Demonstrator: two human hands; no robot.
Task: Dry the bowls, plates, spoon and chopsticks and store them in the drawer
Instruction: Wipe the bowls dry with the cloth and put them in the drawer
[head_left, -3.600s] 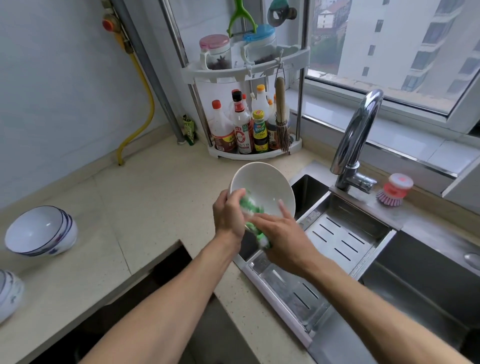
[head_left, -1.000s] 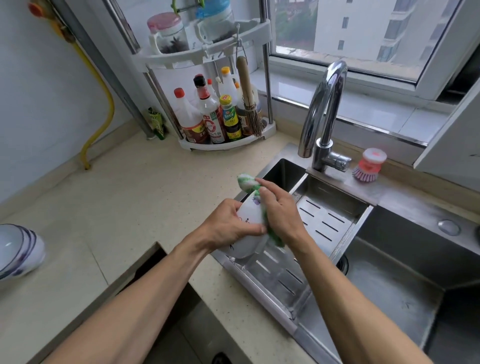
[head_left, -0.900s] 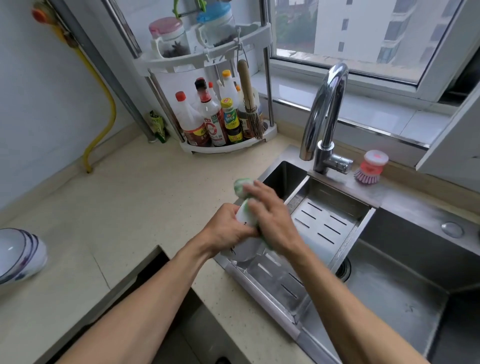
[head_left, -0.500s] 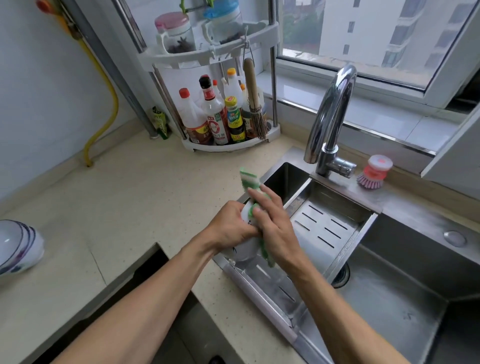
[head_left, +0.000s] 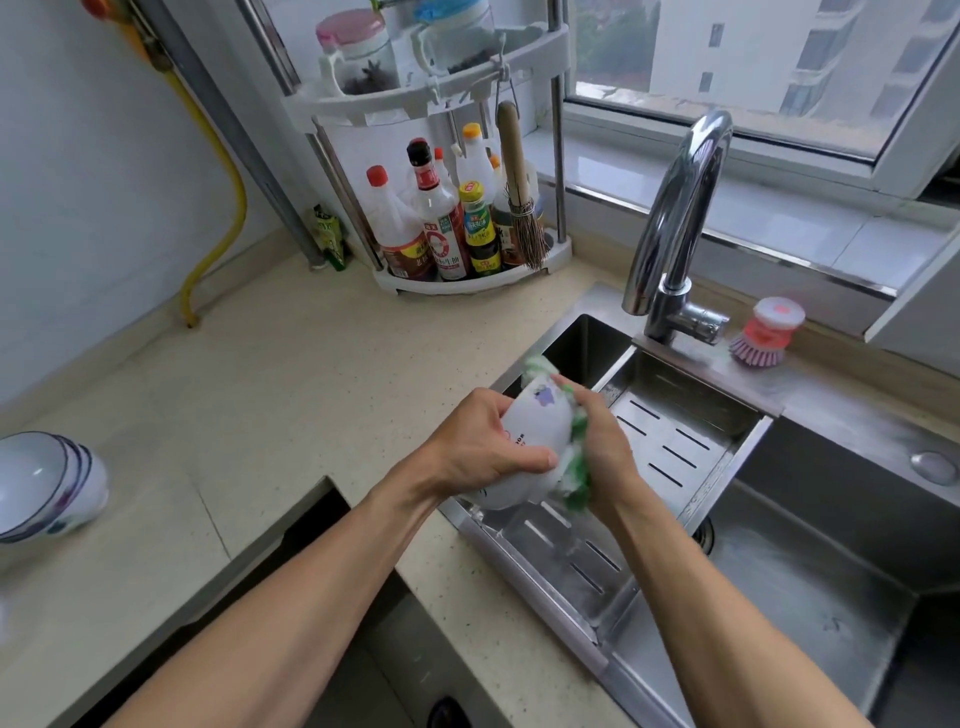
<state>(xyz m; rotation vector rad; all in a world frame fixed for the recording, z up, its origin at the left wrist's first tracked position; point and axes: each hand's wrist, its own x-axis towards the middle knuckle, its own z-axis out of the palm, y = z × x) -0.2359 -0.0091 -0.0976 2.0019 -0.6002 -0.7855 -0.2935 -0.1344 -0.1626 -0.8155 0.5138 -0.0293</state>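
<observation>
My left hand (head_left: 480, 449) grips a white bowl (head_left: 524, 441) by its outer wall, with the bowl's printed outside turned toward me, above the sink's edge. My right hand (head_left: 605, 447) holds a green-and-white cloth (head_left: 574, 467) pressed against the bowl's right side. The bowl's inside is hidden. On the counter at the far left, a stack of white bowls with blue rims (head_left: 47, 486) lies tipped on its side. No plates, spoon or chopsticks are in view.
A steel drain tray (head_left: 670, 452) sits in the sink (head_left: 810, 582) beneath my hands. Behind stand the tap (head_left: 675, 223), a pink dish brush (head_left: 766, 332) and a corner rack of bottles (head_left: 452, 228). An open drawer gap (head_left: 322, 639) lies below the counter (head_left: 270, 395).
The bowl has turned in my left hand, so its printed outside faces me. My right hand with the cloth has slid from the bowl's top to its right side.
</observation>
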